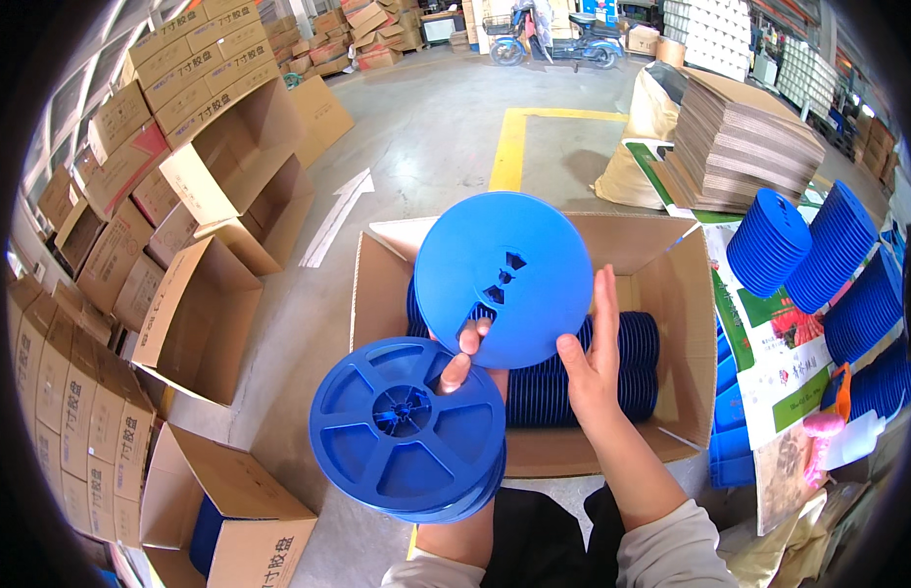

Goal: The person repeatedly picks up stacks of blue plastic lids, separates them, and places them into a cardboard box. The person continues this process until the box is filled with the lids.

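My left hand (461,355) is closed on a small stack of blue plastic reels, its forearm running beneath them. The spoked reel (343,416) on top faces up, and its thumb lies over the rim. One fingertip shows at the cutout of a smooth blue disc (519,245), which stands tilted behind the stack. Against that disc's right rim rests my right hand (595,367), fingers stretched upward and thumb apart at the lower edge. Below both hands is an open cardboard box (686,343) with rows of blue reels (627,367) standing on edge.
Open cartons (206,318) and stacked boxes (83,402) line the left side. To the right, a table (769,377) bears blue reel stacks (769,240), flattened cardboard (740,142) and a white bottle (852,441). A scooter (553,39) stands far back.
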The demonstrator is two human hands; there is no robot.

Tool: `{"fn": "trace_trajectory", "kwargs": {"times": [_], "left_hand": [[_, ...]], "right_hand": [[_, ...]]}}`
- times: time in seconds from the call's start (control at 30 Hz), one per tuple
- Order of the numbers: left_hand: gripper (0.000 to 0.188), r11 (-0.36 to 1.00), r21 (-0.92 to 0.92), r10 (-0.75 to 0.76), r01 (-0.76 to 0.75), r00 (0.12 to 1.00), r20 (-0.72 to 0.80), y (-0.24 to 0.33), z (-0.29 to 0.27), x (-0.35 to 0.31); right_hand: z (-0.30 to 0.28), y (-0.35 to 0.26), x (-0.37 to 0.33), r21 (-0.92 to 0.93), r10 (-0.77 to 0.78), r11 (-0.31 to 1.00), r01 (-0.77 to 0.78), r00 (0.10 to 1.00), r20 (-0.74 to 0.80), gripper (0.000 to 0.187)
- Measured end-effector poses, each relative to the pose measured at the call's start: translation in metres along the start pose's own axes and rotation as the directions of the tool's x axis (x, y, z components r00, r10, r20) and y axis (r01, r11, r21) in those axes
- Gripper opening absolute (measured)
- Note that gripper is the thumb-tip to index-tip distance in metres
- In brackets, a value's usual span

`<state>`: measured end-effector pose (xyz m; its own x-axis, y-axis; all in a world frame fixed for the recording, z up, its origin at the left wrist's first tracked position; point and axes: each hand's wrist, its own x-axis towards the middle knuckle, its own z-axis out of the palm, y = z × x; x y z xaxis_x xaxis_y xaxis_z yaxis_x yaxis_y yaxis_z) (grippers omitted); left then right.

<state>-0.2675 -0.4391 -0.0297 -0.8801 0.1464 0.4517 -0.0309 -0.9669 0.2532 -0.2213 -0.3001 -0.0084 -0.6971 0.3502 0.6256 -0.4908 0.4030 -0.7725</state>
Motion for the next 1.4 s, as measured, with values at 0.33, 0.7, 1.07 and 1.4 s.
{"fn": "trace_trajectory", "kwargs": {"times": [0.33,0.7,1.07,1.4], "left_hand": [[0.022,0.995,0.090,-0.047,0.051,0.998,-0.043,0.000,0.015,-0.008],[0.017,0.995,0.098,0.007,0.001,0.997,-0.081,0.010,0.009,-0.004],[0.022,0.990,0.117,-0.067,0.076,0.995,-0.077,0.003,0.012,-0.004],[0.023,0.986,0.137,-0.080,0.093,0.992,-0.098,0.001,0.012,0.007]], "right_hand": [[-0.004,-0.019,-0.015,-0.106,-0.494,0.863,0.493,0.869,0.021,0.075],[0.009,-0.015,-0.010,0.319,0.179,0.934,-0.163,0.984,-0.022,0.072],[-0.010,-0.046,-0.005,0.065,-0.721,0.687,0.724,0.668,0.184,0.069],[0.001,-0.010,0.000,0.343,0.112,0.934,-0.096,0.993,-0.026,0.073]]}}
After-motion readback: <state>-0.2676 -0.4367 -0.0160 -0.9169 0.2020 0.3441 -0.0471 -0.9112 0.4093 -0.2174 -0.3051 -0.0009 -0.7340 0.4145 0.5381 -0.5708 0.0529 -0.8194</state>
